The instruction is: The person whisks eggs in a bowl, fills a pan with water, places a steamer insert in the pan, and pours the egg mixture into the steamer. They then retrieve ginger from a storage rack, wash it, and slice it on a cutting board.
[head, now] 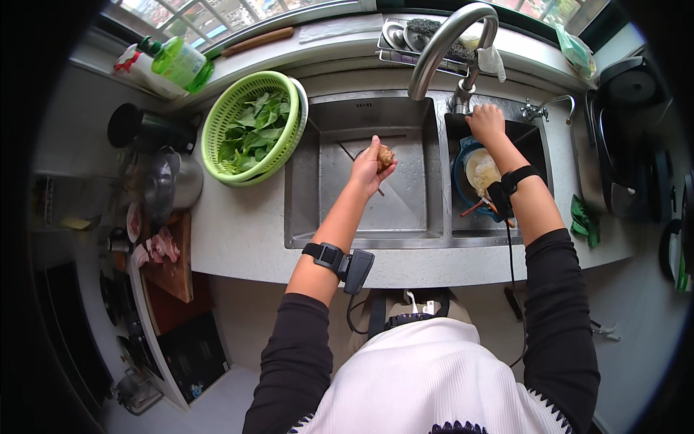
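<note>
My left hand (373,167) is above the left basin of a steel double sink (412,209), its fingers around a knobbly brown piece of food (385,157), which looks like a ginger root. A thin dark stick (381,192) lies in the basin, partly behind that hand. At the base of the steel faucet (462,89), my right hand (486,122) is curled around the handle, which it mostly hides. No water stream shows at the spout. Below my right forearm, a blue basin (460,168) in the right sink bowl holds a pale bowl (477,163) with whitish contents.
Left of the sink stands a green colander (217,146) of leafy greens (257,133). Farther left are a steel pot (184,182) and raw meat (162,245) on a cutting board (181,271). A wire rack (390,57) sits behind the faucet; a green cloth (585,221) lies at right.
</note>
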Demonstrator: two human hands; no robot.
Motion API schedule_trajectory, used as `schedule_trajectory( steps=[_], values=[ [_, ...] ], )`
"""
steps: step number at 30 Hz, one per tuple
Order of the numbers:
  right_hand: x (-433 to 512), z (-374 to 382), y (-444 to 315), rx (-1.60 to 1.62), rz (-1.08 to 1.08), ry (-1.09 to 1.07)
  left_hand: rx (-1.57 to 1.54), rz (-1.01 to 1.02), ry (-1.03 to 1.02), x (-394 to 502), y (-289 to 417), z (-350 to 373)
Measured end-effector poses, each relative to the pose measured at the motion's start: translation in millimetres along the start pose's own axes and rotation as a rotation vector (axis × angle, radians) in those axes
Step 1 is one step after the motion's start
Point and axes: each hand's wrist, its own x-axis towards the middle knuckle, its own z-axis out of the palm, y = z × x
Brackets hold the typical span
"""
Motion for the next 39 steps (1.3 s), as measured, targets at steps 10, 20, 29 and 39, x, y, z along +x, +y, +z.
schedule_trajectory(
  steps=[10,20,29,39],
  values=[
    [3,18,-9,-0.093,0.095,-0.002,-0.02,0.019,-0.199,34,-5,15],
    [-10,-24,-38,0.274,-0.089,0.257,-0.012,0.108,-0.101,39,-11,22],
    [-5,-60,-113,1.169,0.016,-0.568,0.408,0.311,-0.214,20,-5,26],
    [-13,-64,-126,1.153,-0.177,-0.385,0.752,0.315,-0.155,14,18,15]
  ],
)
